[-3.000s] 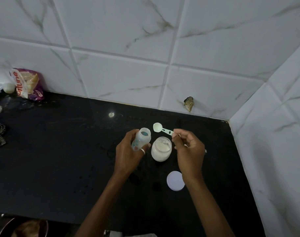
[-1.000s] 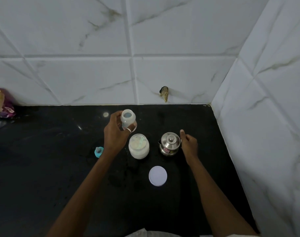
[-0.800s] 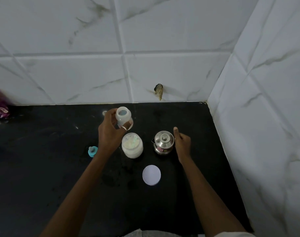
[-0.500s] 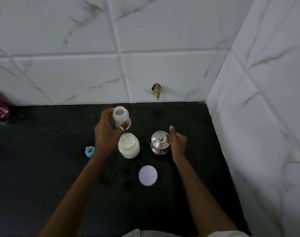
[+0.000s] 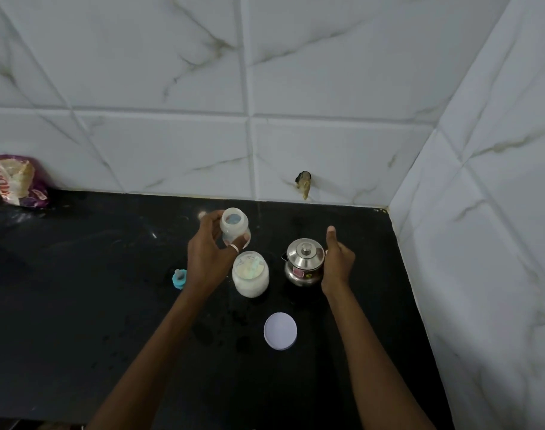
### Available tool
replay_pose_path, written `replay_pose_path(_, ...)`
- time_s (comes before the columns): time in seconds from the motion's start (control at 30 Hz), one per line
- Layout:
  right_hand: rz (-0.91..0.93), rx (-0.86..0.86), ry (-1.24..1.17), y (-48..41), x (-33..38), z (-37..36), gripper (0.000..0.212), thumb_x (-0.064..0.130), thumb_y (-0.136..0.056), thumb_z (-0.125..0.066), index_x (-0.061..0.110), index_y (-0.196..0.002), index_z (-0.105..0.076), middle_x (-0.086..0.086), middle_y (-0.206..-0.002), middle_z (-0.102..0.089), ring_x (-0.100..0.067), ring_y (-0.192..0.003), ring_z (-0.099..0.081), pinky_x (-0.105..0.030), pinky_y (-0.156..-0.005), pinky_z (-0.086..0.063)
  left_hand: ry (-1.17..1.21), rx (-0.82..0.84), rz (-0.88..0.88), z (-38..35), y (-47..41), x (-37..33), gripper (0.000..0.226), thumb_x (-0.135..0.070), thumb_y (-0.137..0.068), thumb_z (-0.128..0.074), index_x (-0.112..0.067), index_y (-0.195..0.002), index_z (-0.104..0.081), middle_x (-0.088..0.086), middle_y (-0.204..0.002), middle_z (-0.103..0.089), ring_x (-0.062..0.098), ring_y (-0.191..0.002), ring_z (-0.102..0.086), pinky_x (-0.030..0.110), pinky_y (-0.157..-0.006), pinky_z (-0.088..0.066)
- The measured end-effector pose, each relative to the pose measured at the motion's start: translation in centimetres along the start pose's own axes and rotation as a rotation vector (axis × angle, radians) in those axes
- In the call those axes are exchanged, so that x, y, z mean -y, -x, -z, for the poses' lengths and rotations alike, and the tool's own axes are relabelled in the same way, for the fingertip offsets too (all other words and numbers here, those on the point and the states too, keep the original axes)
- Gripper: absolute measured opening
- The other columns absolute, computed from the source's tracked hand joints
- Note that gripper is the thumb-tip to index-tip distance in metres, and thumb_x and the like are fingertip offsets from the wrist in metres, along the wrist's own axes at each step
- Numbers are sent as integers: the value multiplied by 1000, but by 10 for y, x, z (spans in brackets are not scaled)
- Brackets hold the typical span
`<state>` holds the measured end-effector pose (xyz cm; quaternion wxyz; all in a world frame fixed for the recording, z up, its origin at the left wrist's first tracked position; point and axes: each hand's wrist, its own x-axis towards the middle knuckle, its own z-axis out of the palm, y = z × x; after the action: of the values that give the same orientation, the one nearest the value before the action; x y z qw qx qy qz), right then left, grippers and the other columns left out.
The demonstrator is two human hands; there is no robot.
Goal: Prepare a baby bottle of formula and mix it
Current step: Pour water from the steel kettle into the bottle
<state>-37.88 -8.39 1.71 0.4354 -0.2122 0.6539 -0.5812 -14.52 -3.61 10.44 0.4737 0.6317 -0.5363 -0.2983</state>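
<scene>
Right hand (image 5: 338,265) now gripping lidded steel pot (image 5: 304,265), left hand (image 5: 206,259) grips open bottle (image 5: 234,226), jar (image 5: 251,279) holds powder.

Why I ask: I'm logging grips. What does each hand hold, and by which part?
Left hand grips the baby bottle around its body. Right hand curls beside the steel pot; a grip cannot be told.

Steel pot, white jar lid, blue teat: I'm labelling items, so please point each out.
Steel pot (image 5: 305,261), head view, its lid.
White jar lid (image 5: 280,330), head view, flat centre.
Blue teat (image 5: 179,278), head view, blue collar.
</scene>
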Motion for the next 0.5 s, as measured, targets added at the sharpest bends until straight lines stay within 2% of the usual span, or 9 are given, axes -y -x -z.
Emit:
replay_pose_path(0.17,71,13,-31,20,55,-32,58,52,-90,-69,19,-53,-40,1,-56,-36,-14,-57,-37,-36,-62,-36,-20,-24,-29,15,-3,6,58,-24,-79,-88,-27,-127,-56,-14,-115,-68,-3,-104,-65,10,-86,-49)
replay_pose_path(0.2,85,23,-52,24,66,-39,57,53,-90,-69,16,-54,-44,2,-57,-38,-14,-59,-38,-35,-63,-37,-26,-24,-36,17,-5,7,58,-26,-78,-88,-27,-127,-56,-13,-116,-69,-1,-105,-65,11,-86,-49)
replay_pose_path(0.27,104,49,-107,37,89,-57,53,51,-91,-69,6,-64,-62,3,-64,-53,-11,-63,-51,-30,-66,-45,-29,-21,-53,26,-9,8,58,-27,-78,-88,-26,-127,-57,-12,-117,-69,2,-107,-65,11,-85,-48)
replay_pose_path(0.3,105,69,-131,44,100,-66,49,51,-91,-69,7,-69,-66,4,-68,-60,-11,-67,-59,-28,-68,-49,-29,-17,-58,30,-11,8,57,-27,-79,-88,-26,-126,-57,-12,-118,-69,3,-107,-66,10,-84,-48)
replay_pose_path(0.37,117,113,-150,56,119,-82,49,53,-90,-70,12,-66,-60,1,-69,-61,-14,-70,-61,-31,-71,-52,-22,-13,-58,38,-14,8,57,-27,-79,-88,-25,-128,-58,-12,-119,-69,4,-107,-66,7,-80,-48)
replay_pose_path(0.5,126,176,-130,85,147,-111,60,51,-89,-72,16,-55,-37,3,-52,-37,-13,-56,-40,-33,-62,-41,20,-30,-58,58,-15,10,54,-26,-79,-87,-29,-124,-57,-16,-115,-68,-2,-105,-65,1,-76,-47)
